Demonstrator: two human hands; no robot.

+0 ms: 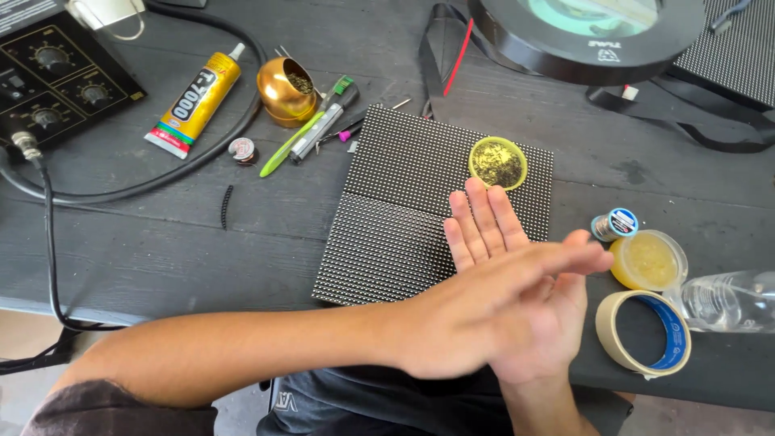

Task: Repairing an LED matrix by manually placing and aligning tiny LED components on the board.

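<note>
My left hand [472, 319] reaches in from the lower left and lies flat across my right hand [483, 224], palm against palm, blurred at the fingertips. The right hand comes up from the bottom edge with its fingers straight and pointing away from me. Neither hand holds anything. Both hover over the near right corner of a black dotted LED panel [395, 210] lying flat on the dark table. A small round yellow tin [498, 162] with shiny contents sits on the panel's far right corner, just beyond my right fingertips.
Right of the hands are a yellow jar [647, 260], a solder spool [615, 224], a tape roll [643, 332] and a clear plastic bottle [726, 299]. At the far left lie a glue tube [194, 101], a brass tip cleaner [284, 90], hand tools [311, 129] and a control box [56, 81] with cables. A magnifier lamp [589, 36] hangs top right.
</note>
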